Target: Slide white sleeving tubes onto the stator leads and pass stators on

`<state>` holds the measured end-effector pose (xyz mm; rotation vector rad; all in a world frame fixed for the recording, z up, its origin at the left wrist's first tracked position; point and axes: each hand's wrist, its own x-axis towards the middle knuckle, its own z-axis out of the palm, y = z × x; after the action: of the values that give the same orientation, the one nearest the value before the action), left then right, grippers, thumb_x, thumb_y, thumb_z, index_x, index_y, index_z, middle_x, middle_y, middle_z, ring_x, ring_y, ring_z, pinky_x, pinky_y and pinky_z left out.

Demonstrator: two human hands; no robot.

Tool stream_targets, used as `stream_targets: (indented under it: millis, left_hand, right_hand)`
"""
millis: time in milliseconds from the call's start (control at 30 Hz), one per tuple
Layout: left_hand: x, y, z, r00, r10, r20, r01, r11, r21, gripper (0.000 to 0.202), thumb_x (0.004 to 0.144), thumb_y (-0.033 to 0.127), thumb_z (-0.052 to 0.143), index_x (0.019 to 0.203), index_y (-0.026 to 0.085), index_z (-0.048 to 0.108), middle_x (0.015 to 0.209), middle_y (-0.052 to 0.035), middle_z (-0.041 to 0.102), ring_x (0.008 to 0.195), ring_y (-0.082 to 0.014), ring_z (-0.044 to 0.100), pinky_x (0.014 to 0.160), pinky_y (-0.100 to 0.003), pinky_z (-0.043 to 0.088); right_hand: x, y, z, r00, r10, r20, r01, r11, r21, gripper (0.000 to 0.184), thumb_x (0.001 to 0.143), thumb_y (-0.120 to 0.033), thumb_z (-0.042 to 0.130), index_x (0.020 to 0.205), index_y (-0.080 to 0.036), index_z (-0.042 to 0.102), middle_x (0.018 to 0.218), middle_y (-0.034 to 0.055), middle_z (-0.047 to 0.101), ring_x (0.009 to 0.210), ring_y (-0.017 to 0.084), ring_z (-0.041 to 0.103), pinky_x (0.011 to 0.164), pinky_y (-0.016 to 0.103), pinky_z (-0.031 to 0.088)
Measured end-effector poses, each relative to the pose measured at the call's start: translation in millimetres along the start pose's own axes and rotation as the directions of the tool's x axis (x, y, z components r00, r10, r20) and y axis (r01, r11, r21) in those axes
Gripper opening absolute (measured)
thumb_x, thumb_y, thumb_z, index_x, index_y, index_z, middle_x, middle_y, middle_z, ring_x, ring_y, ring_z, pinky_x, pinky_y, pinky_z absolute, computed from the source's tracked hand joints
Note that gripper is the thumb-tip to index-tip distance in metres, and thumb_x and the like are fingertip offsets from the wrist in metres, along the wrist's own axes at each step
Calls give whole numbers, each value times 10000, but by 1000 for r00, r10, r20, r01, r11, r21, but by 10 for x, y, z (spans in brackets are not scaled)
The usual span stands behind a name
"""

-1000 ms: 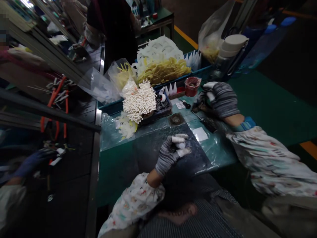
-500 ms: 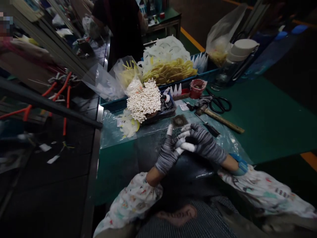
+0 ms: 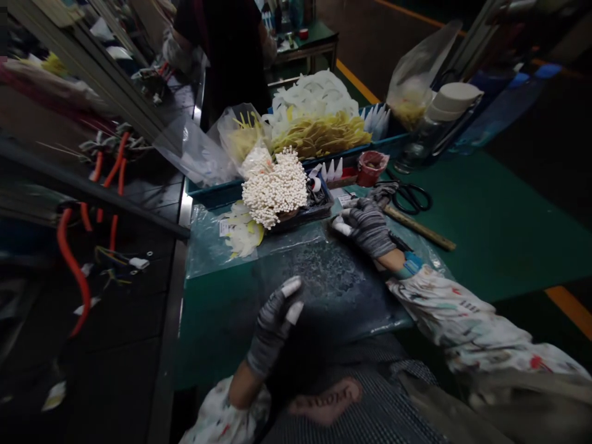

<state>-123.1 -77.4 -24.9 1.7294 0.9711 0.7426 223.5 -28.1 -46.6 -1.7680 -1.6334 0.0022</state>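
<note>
The left hand (image 3: 275, 320), in a grey striped glove, hung over the near part of the clear plastic sheet (image 3: 296, 271), fingers half bent and holding nothing. The right hand (image 3: 367, 225) lay palm down on the sheet with curled fingers; I could not tell if it held anything. The hammer with a wooden handle (image 3: 419, 227) lay just right of it, and the black scissors (image 3: 413, 195) lay just past that.
</note>
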Motion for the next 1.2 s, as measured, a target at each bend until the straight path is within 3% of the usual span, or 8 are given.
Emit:
stream_targets:
  millis: [133,267,400,533,700,933,1200]
  left_hand:
    - [-266,-207,-257,987,154,-41,-144,972,187,324,1048,191,627,1341,283,730,1404,-48,757,1323,-213,724,1182,-404,594]
    - [-417,-353,-471,966,254,-41,-230,923,308,388,1044,109,600,1361,306,705,1390,-28,756,1320,-172,722,1184,-329,581]
    - [-429,-452,-553,939,340,-59,-303,894,329,348,1059,99,578,1338,271,695,1351,-25,758,1318,-127,712,1193,-250,547]
    - [-375,-514,-547,910,413,-36,-381,869,316,294,1074,101,559,1292,241,700,1283,-21,774,1310,-99,709,1203,-202,513]
    - [-368,-536,-554,900,432,-54,-393,860,325,249,1089,120,542,1246,222,705,1243,-36,782,1275,-103,728,1161,-186,543]
    - [-379,-534,-579,886,463,-32,-425,837,345,238,1092,108,527,1223,211,697,1229,-47,780,1279,-120,726,1127,-213,584]
    - [-381,-486,-561,902,431,-29,-396,852,343,241,1092,113,538,1228,217,708,1237,-44,786,1288,-112,723,1133,-205,578]
  right_hand:
    - [-182,103,-181,997,37,71,-31,996,-86,349,907,-404,796,1211,-232,791,1207,143,751,1115,313,682,1024,517,579]
    - [-530,259,-580,983,159,90,-132,959,-252,576,900,-353,758,1442,-170,686,1347,224,697,1172,390,674,1044,590,557]
    - [-852,300,-762,946,286,150,-209,897,-389,533,931,-307,665,1437,-144,701,1288,215,739,1106,394,710,975,556,596]
    - [-880,278,-723,933,331,138,-241,864,-443,479,995,-258,566,1440,-142,701,1328,184,756,1178,354,704,1048,492,575]
    - [-703,265,-684,924,369,97,-264,802,-537,439,971,-246,596,1370,-151,751,1258,193,770,1107,361,697,969,488,566]
    - [-646,172,-598,941,327,85,-219,782,-583,249,932,-325,715,1022,-128,838,1420,227,683,1326,413,574,1136,550,458]
    - [-500,134,-481,923,354,151,-184,750,-635,231,949,-290,693,1040,-121,823,1502,251,620,1396,415,506,1192,568,395]
